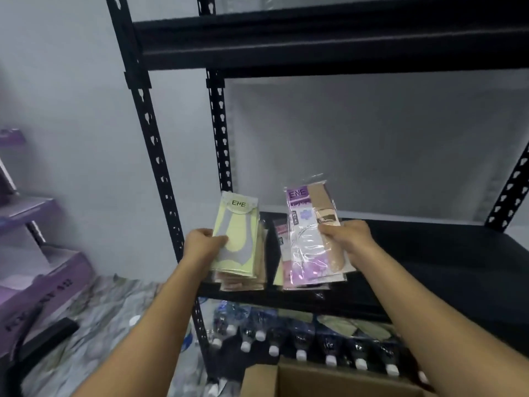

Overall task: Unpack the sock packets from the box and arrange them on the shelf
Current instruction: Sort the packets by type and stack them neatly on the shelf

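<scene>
My left hand [204,244] grips a stack of sock packets, its top one pale yellow with a grey sock shape [236,236], at the left end of the black shelf [429,259]. A purple and clear sock packet holding beige socks [310,233] is pinched in my right hand [347,239], tilted up over a small pile of packets [282,245] lying on the shelf. The open cardboard box [329,379] sits at the bottom, below my right forearm; its inside is hidden.
The black metal rack has slotted uprights [156,167] and an upper shelf beam [315,41]. Several bottles with white caps [300,353] stand on the level below. Purple boxes [43,285] sit at the left on a marbled surface.
</scene>
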`<move>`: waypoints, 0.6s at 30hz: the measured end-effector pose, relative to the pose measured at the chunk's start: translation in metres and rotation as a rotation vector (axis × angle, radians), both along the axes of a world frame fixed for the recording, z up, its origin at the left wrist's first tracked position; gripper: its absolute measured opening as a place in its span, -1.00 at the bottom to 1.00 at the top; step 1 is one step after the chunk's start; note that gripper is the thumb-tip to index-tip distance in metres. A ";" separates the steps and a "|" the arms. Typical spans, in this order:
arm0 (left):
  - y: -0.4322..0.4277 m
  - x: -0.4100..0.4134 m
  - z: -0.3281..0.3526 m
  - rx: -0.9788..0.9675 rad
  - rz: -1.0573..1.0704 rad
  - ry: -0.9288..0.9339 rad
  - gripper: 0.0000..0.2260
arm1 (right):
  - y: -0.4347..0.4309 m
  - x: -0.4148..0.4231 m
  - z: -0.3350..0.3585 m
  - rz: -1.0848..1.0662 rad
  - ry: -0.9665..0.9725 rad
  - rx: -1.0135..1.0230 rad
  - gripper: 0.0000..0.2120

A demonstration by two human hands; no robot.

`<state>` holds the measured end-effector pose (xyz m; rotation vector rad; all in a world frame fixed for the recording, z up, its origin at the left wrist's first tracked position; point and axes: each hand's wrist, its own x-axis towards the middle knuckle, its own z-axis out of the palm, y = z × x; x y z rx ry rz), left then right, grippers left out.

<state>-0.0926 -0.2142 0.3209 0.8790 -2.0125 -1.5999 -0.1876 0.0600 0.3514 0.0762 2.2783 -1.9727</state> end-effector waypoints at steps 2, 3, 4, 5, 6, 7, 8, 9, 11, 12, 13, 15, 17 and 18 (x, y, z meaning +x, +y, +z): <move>-0.008 -0.020 -0.006 -0.091 0.000 -0.094 -0.77 | -0.011 -0.022 -0.003 -0.005 -0.006 0.067 -0.75; -0.010 -0.026 -0.009 -0.167 -0.005 -0.157 -0.80 | -0.017 -0.030 -0.006 -0.006 -0.002 0.124 -0.73; -0.011 -0.031 -0.012 -0.254 -0.012 -0.228 -0.83 | -0.021 -0.035 -0.009 -0.001 0.004 0.201 -0.72; -0.012 -0.035 -0.017 -0.339 -0.018 -0.296 -0.82 | -0.025 -0.038 -0.013 0.006 0.007 0.287 -0.72; -0.013 -0.036 -0.022 -0.411 -0.024 -0.350 -0.80 | -0.027 -0.040 -0.018 0.016 0.013 0.380 -0.74; -0.013 -0.038 -0.027 -0.479 -0.032 -0.392 -0.78 | -0.030 -0.041 -0.023 0.029 0.020 0.475 -0.76; -0.014 -0.039 -0.031 -0.527 -0.038 -0.421 -0.75 | -0.031 -0.041 -0.027 0.041 0.034 0.572 -0.75; -0.015 -0.039 -0.034 -0.556 -0.042 -0.442 -0.73 | -0.032 -0.041 -0.030 0.050 0.048 0.651 -0.73; -0.015 -0.037 -0.038 -0.568 -0.056 -0.452 -0.72 | -0.034 -0.040 -0.034 0.067 0.075 0.728 -0.69; -0.013 -0.035 -0.039 -0.563 -0.054 -0.451 -0.73 | -0.034 -0.039 -0.036 0.077 0.090 0.744 -0.68; -0.012 -0.033 -0.038 -0.559 -0.052 -0.450 -0.73 | -0.034 -0.038 -0.037 0.081 0.099 0.750 -0.67; -0.011 -0.028 -0.036 -0.561 -0.057 -0.445 -0.69 | -0.031 -0.036 -0.036 0.074 0.118 0.761 -0.64; -0.009 -0.022 -0.032 -0.573 -0.073 -0.437 -0.63 | -0.026 -0.033 -0.033 0.076 0.122 0.776 -0.63; -0.007 -0.018 -0.029 -0.580 -0.072 -0.433 -0.59 | -0.022 -0.032 -0.032 0.077 0.129 0.785 -0.63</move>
